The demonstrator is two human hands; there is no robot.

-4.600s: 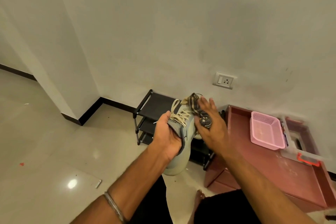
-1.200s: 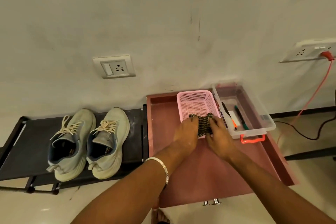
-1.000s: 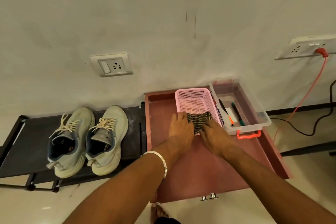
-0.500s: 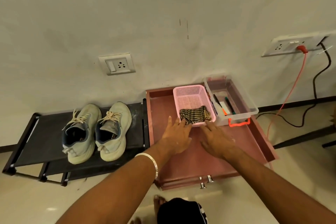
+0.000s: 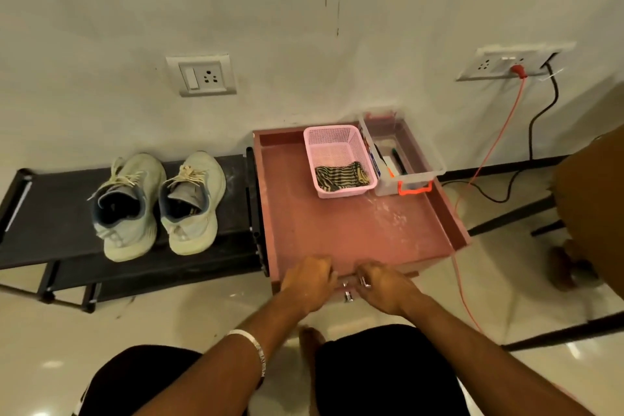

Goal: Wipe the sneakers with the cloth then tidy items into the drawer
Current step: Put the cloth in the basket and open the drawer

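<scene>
You crouched over a reddish-brown wooden drawer (image 5: 341, 230), pulled open on the floor against a white wall. Your left hand (image 5: 309, 282) & right hand (image 5: 388, 287) both sat at the drawer's front edge, fingers curled over it, either side of small metal knobs (image 5: 354, 285); whether the right fingers actually pinched a knob, can't tell. A silver bangle (image 5: 251, 346) circled your left wrist. At the back of the drawer sat a pink perforated plastic basket (image 5: 332, 145), w/ the dark striped cloth (image 5: 341, 176) bunched at its near end. Just beside it, to the right, touching or nearly so, was a clear plastic box w/ orange latch (image 5: 417, 170) holding pens. Left of the drawer, a pair of pale green lace-up sneakers (image 5: 158, 204) stood side by side, toes toward you, on a low black metal shoe rack (image 5: 50, 213). A white switch-and-socket plate (image 5: 201, 75) was on the wall above the rack; an orange cable (image 5: 489, 145) ran down from another socket plate at right.
</scene>
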